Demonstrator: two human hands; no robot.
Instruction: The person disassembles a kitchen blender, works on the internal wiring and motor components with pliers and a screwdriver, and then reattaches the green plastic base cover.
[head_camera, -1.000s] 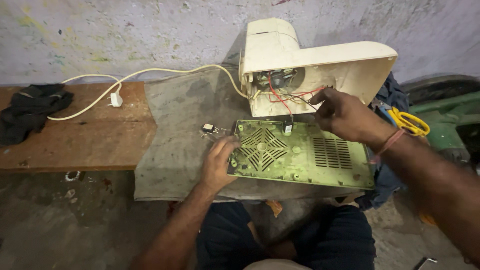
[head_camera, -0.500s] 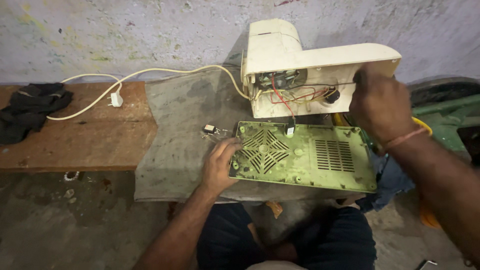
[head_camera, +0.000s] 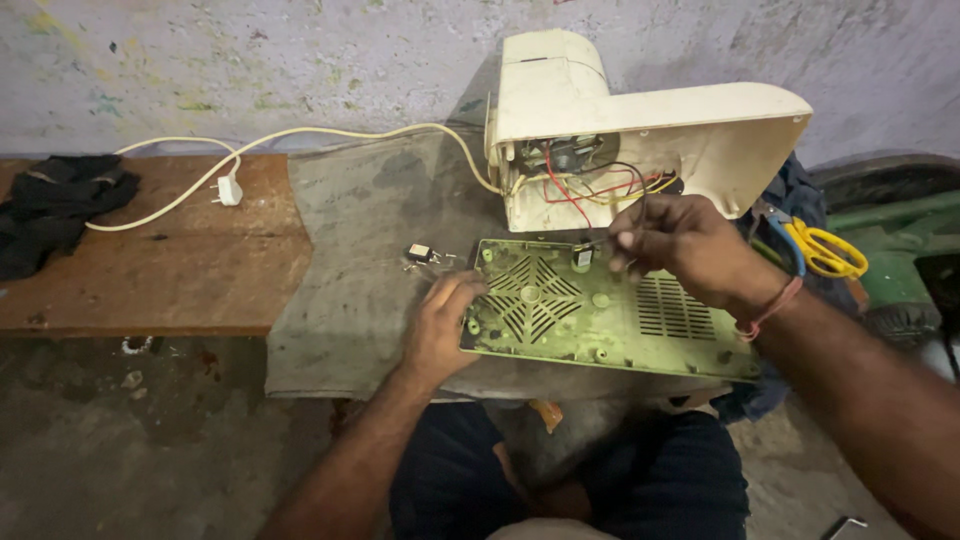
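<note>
1. My left hand (head_camera: 440, 325) lies flat on the left edge of the green base plate (head_camera: 600, 320), fingers (head_camera: 462, 290) spread loosely over its vent grille, gripping nothing.
2. My right hand (head_camera: 685, 250) sits over the plate's upper middle, fingers pinched narrow around something thin near the dark wires; it may be a wire end or a small tool, too small to tell.
3. Green base plate lies flat on the grey cloth (head_camera: 370, 260), just in front of the cream appliance housing (head_camera: 620, 130).
4. Housing stands on its side against the wall, open underside facing me; red, yellow and black wires (head_camera: 590, 190) show inside.
5. White power cord (head_camera: 300, 140) runs left from the housing across the wooden surface (head_camera: 160, 270) to its plug (head_camera: 229, 190).
6. Small dark component (head_camera: 419, 253) on the cloth, just left of the plate.
7. Yellow-handled scissors (head_camera: 825, 250) lie right of my right wrist.
8. Black rag (head_camera: 60, 200) at the far left of the surface.
</note>
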